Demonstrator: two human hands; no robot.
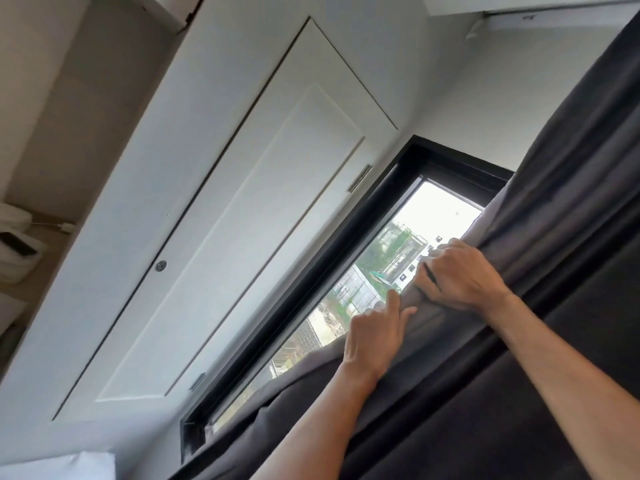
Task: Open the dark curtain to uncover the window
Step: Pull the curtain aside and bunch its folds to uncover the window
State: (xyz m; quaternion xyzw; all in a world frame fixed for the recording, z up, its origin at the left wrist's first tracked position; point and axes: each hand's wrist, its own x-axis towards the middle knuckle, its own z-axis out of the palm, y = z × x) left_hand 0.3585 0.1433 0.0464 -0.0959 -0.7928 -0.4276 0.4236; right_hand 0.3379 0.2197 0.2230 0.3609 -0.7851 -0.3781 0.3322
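Note:
The view is tilted hard to one side. A dark grey curtain (554, 237) fills the right half and hangs from a white rail (554, 19) at the top right. Its leading edge covers part of a black-framed window (346, 258); a strip of glass (429, 230) shows buildings and greenery outside. My right hand (457, 271) is closed around the curtain's edge near the upper part of the pane. My left hand (377, 334) pinches the same edge just below it, index finger stretched along the fabric.
A white panelled cupboard door (242, 220) with a metal handle (360, 178) stands directly left of the window. A white cloth or pillow corner (69, 465) shows at the bottom left. White items (17, 244) lie on a shelf at the far left.

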